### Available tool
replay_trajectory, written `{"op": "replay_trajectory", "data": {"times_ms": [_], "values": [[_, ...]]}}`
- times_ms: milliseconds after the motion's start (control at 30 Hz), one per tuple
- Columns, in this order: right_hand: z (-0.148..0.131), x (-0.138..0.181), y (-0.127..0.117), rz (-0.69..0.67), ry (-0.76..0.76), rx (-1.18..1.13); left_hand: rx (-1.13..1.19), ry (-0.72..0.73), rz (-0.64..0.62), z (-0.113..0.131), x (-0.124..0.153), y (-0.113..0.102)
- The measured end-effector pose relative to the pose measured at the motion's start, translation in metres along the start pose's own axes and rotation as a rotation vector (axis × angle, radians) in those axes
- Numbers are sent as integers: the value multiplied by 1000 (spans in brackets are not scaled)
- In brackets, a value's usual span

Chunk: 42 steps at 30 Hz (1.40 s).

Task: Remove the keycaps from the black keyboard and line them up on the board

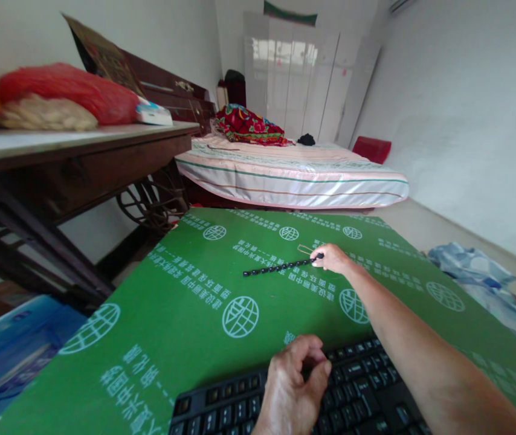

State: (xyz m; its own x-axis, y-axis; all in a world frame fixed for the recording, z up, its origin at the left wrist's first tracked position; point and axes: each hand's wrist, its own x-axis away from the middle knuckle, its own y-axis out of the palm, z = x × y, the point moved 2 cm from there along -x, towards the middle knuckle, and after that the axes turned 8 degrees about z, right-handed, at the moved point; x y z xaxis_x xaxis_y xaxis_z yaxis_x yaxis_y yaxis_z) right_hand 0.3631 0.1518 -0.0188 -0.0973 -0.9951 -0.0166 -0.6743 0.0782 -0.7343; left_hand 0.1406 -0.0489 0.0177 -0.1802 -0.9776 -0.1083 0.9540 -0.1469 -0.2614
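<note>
My right hand point(332, 258) reaches far out over the green board point(185, 314) and pinches one end of a row of small black keycaps point(276, 267) that lies in a line on the board. A thin loop-shaped tool point(306, 249) lies just beyond that hand. My left hand point(292, 386) rests on the black keyboard point(240, 405) at the near edge, its fingers curled in a pinch against the keys; what they hold, if anything, is hidden.
A dark wooden sewing table point(81, 157) with red and orange bags stands at the left. Behind the board is a bed point(294, 175) with a red blanket. Blue cloth point(475, 272) lies on the floor at right. A blue box point(8, 350) sits at lower left.
</note>
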Motion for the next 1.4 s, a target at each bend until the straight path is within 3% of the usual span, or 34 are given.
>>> {"op": "replay_trajectory", "data": {"times_ms": [633, 800, 967, 1133, 1233, 1333, 1400], "values": [[-5, 4, -1, 28, 9, -46, -34, 11, 0, 3, 3, -1], [-18, 14, -15, 132, 31, -87, -18, 12, 9, 4, 0, -2], [-38, 28, -45, 343, 48, -118, 9, -15, 18, 5, -3, -1], [-68, 70, -67, 513, 34, -115, 69, 16, 25, 2, -5, 1], [-90, 117, -71, 662, -50, 61, 123, 12, 24, -5, -6, 4], [-98, 165, -63, 615, -25, 141, 231, -8, 33, -10, -9, 5], [-95, 191, -51, 528, -31, 54, 322, -37, 52, -11, -10, 6]]}}
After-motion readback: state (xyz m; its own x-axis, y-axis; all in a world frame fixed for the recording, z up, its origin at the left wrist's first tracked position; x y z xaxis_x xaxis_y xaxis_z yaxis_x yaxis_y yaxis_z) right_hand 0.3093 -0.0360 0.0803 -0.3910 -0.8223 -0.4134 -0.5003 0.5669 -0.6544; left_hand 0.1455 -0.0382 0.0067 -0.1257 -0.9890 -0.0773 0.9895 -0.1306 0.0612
